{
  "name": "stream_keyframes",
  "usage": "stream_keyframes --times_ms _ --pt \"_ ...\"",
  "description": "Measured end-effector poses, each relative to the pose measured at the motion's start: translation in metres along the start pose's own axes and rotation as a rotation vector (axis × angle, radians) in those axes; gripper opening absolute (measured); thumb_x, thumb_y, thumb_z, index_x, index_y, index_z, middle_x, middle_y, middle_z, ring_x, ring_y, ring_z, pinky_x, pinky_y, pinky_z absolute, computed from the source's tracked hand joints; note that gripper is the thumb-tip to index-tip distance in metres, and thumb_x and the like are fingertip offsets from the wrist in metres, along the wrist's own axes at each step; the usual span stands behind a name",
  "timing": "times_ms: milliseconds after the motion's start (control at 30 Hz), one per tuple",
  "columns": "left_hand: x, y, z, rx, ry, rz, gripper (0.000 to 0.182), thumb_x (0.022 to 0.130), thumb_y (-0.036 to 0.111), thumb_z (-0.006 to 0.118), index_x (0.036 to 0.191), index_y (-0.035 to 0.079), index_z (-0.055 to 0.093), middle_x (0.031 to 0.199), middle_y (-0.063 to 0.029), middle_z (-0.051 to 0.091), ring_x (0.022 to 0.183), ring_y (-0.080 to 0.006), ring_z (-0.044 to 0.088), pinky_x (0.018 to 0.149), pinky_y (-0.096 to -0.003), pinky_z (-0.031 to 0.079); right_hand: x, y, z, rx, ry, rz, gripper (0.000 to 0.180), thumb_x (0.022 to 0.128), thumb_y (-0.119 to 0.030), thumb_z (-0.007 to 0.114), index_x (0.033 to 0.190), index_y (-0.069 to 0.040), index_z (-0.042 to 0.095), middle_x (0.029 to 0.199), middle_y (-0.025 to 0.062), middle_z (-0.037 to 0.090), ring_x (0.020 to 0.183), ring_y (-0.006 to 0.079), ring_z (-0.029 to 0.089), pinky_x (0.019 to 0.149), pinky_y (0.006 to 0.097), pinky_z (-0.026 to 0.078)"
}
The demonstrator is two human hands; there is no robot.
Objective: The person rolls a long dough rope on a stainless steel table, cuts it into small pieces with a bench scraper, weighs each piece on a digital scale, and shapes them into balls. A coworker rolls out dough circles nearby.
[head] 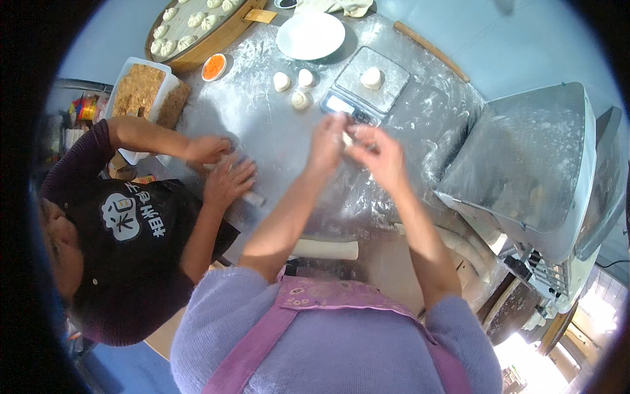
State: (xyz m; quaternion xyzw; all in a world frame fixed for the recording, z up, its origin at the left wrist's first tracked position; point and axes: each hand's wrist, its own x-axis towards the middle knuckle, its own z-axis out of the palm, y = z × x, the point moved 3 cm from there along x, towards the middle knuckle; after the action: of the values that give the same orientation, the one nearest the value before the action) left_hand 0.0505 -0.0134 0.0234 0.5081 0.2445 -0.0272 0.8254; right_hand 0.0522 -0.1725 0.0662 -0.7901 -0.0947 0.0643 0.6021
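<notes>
My left hand (327, 143) and my right hand (380, 153) meet above the floured metal table (290, 143), just in front of a digital kitchen scale (398, 91). A small piece of white dough (347, 139) sits between the thumb and fingers of my right hand. The blurred fingers of my left hand are curled close beside it; whether they grip it too is unclear. On the scale's plate rests a dough ball (371, 78). Left of the scale, several dough pieces (300, 100) lie grouped on the table.
At left, a co-worker's hands (229, 180) press on a rolling pin (253, 198). Behind stand a bamboo steamer (216, 44) of buns, a filling tub (117, 98), an orange-filled bowl (214, 67) and a white plate (311, 37). A dough roll (327, 249) lies near my apron; a machine (521, 162) stands right.
</notes>
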Motion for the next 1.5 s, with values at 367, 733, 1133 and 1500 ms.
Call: stream_keyframes --times_ms 367,733,1133,1500 --pt "-0.071 -0.078 0.044 0.322 -0.177 -0.074 0.041 0.112 0.044 0.055 0.104 0.005 0.063 0.093 -0.0044 0.066 0.075 -0.0115 0.061 0.066 -0.0283 0.052 -0.095 0.006 -0.039 -0.153 0.201 0.209 0.021 0.096 -0.007 0.077 0.116 -0.001 0.077 0.103 0.0113 0.08 0.085 0.0154 0.076 0.075 0.03 0.059" --pt "0.083 0.031 0.057 1.079 0.207 0.77 0.046 0.085 0.034 0.085 0.113 0.002 0.067 0.107 -0.0193 0.071 0.098 -0.0364 0.073 0.085 -0.0479 0.057 0.051 0.039 -0.042 -0.04 0.256 0.124 0.029 0.104 -0.01 0.068 0.131 0.002 0.068 0.11 0.0132 0.078 0.092 0.0172 0.075 0.077 0.0299 0.058" --pt "0.122 0.061 0.069 1.399 -0.396 0.741 0.05 0.084 0.03 0.084 0.13 0.016 0.071 0.118 -0.0104 0.075 0.108 -0.0364 0.072 0.088 -0.0478 0.058 0.149 0.052 -0.051 -0.384 0.071 -0.097 0.034 0.084 -0.015 0.086 0.115 -0.005 0.076 0.099 0.0191 0.079 0.092 0.0345 0.078 0.081 0.045 0.06" --pt "0.12 0.037 0.091 1.673 -0.188 0.855 0.023 0.087 0.026 0.075 0.11 0.022 0.077 0.108 -0.0054 0.075 0.092 -0.0316 0.076 0.076 -0.047 0.059 0.144 0.023 -0.055 -0.173 -0.151 0.188 0.02 0.09 -0.015 0.08 0.105 -0.003 0.077 0.086 0.0091 0.077 0.074 0.0208 0.072 0.068 0.0358 0.056"
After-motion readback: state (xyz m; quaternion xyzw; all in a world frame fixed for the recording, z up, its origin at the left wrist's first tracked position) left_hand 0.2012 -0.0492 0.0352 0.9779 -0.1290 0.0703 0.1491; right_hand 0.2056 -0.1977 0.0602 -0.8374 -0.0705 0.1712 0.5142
